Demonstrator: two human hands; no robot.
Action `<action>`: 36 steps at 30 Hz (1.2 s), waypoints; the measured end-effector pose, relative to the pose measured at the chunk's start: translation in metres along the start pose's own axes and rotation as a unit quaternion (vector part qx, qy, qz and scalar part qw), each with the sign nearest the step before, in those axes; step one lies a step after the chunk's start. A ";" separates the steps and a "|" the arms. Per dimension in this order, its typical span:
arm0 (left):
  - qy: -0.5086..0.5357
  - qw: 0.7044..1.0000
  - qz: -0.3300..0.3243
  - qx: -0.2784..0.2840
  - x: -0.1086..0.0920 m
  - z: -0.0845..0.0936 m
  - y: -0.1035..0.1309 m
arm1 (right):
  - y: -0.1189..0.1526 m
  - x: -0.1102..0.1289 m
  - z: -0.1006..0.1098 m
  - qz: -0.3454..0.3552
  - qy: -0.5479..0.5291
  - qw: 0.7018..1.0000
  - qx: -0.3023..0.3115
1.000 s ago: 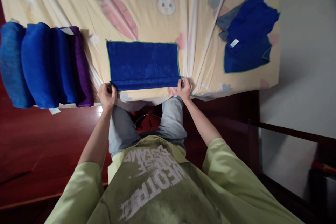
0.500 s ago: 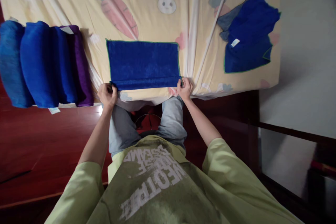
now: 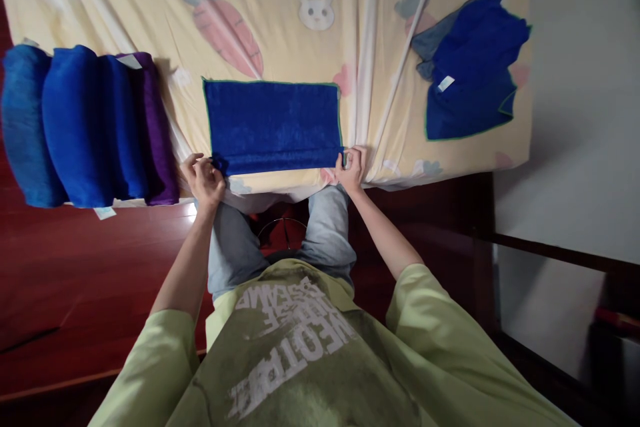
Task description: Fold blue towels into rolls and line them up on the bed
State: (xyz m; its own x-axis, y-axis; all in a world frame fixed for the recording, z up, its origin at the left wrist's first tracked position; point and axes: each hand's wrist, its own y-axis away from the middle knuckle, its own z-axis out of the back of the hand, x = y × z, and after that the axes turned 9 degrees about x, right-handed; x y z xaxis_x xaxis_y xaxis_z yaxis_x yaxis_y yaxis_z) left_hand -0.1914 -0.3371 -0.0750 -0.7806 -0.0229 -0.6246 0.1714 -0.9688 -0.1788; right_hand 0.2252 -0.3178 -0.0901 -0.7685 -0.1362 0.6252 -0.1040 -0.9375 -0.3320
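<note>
A blue towel (image 3: 275,117) with green edging lies flat as a wide rectangle, its near edge turned over into a narrow rolled strip. My left hand (image 3: 204,180) is just beside the near left corner, its fingers loosely bent and apart, holding nothing. At the near right corner, the thumb and fingers of my right hand (image 3: 351,169) are closed on the end of the strip. The corner between those fingers is partly covered.
Several rolled blue towels (image 3: 77,127) and a purple towel (image 3: 155,133) lie side by side at left. A loose heap of blue cloths (image 3: 470,73) is at right. All rest on a cream sheet (image 3: 300,53) with carrot and rabbit prints, above a red floor (image 3: 100,267).
My left hand has let go of the towel's near left corner and shifted slightly left, its fingers loosening. My right hand stays at the right corner. The view has shifted slightly.
</note>
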 end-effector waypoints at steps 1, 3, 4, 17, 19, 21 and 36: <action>-0.001 1.000 -0.009 0.009 -0.001 0.001 0.000 | 0.000 0.000 0.000 0.010 0.006 1.000 0.002; 0.004 0.999 -0.029 0.033 -0.002 0.001 0.000 | 0.000 0.000 -0.001 0.031 0.016 0.999 0.012; 0.010 0.998 -0.040 0.044 -0.001 0.001 -0.001 | 0.000 -0.001 -0.001 0.039 0.020 0.999 0.019; 0.021 0.995 -0.070 0.067 0.003 0.004 -0.006 | -0.005 0.007 0.006 0.062 0.030 0.994 0.082; 0.027 0.994 -0.068 0.076 0.001 0.010 -0.009 | -0.007 0.010 0.011 0.068 0.028 0.993 0.094; 0.036 0.992 -0.071 0.099 -0.001 0.018 -0.011 | -0.010 0.011 0.020 0.085 0.020 0.988 0.124; 0.039 0.979 -0.111 0.163 0.005 0.034 -0.020 | -0.013 -0.001 0.041 0.167 0.018 0.956 0.240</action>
State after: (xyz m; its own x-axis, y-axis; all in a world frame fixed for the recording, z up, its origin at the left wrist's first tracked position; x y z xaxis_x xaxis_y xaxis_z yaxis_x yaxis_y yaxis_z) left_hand -0.2194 -0.3262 -0.0491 -0.7266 0.2046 -0.6559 -0.2094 -0.9752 -0.0722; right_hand 0.2532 -0.3183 -0.0577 -0.7308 -0.4508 0.5126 0.4459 -0.8838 -0.1417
